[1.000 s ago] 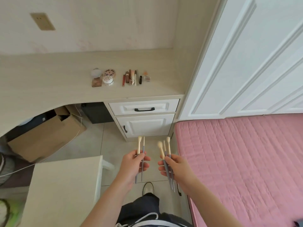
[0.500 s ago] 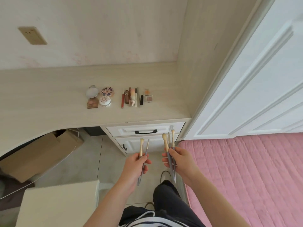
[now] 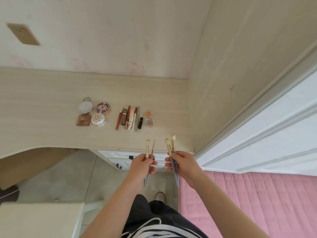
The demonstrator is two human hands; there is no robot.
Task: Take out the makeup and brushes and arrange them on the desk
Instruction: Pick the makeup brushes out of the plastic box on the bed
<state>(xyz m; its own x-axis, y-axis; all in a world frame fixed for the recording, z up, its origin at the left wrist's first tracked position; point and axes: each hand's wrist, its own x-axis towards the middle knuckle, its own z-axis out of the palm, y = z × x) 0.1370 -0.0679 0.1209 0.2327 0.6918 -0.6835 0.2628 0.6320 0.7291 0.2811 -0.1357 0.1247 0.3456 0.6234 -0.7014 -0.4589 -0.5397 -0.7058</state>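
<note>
The left hand grips two makeup brushes between the thumb and the curled fingers. Their pale tips point up toward the desk and the grey handles hang below the palm. The right hand holds a small bundle of brushes in the same way; two cream heads are clear above the fingers, and I cannot tell if a third one is behind them. Both hands are in the air in front of the edge of the desk, near each other but not touching, above the white drawers. On the desk top the makeup is laid out in groups. At the left there are a round white compact, a round compact with a colourful pattern, a square brown palette and a small round white box with flowers, all close together. To the right of them a row of tubes and pencils lies side by side, with a short black lipstick at its right end. Just beside that are two small square eyeshadow pans, one behind the other. A pink quilted bed is at the right, below a white panelled door.
</note>
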